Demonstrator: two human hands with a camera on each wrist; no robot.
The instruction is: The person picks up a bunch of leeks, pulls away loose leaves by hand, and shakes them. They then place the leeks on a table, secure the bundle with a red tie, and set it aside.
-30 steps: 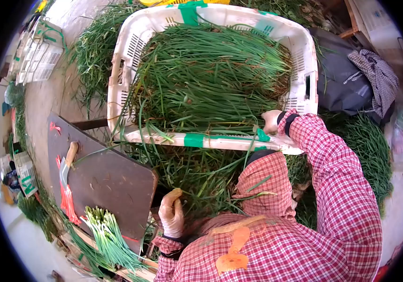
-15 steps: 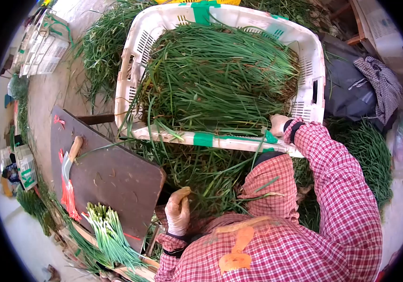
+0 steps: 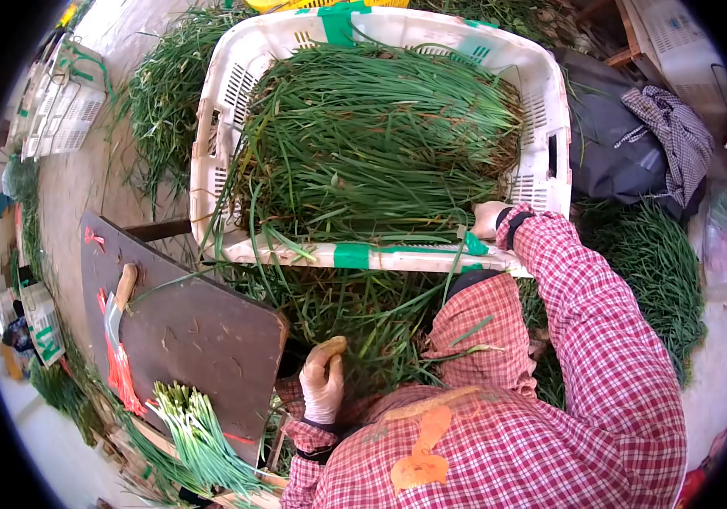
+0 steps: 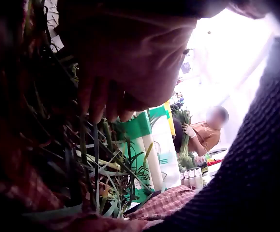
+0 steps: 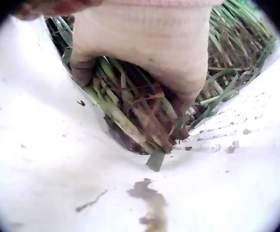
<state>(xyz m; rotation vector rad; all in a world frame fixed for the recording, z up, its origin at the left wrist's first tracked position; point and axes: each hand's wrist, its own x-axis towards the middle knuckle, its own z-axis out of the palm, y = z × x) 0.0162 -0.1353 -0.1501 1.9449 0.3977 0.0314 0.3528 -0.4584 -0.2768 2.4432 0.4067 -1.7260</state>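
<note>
My gloved right hand (image 3: 488, 219) reaches into the near right corner of a white plastic crate (image 3: 351, 254) filled with garlic chives (image 3: 363, 144). In the right wrist view, the fingers and thumb of the right hand (image 5: 145, 41) curl round a clump of chive stems (image 5: 130, 108), their dirty root ends against the crate wall (image 5: 217, 193). My gloved left hand (image 3: 323, 386) hangs in front of my body with loosely curled fingers, holding nothing. Its fingers (image 4: 99, 99) hang over loose leaves (image 4: 96, 169) in the left wrist view.
To the left stands a dark board (image 3: 202, 314) bearing a wooden-handled knife (image 3: 119, 301), red ties (image 3: 122, 377) and a trimmed chive bundle (image 3: 198, 437). Loose chives (image 3: 338, 305) lie below the crate. Another person (image 4: 205, 135) holds greens in the left wrist view.
My left hand has drifted slightly right, away from the board. My right hand stays in the same crate corner. The whole head view shifts right, then back left.
</note>
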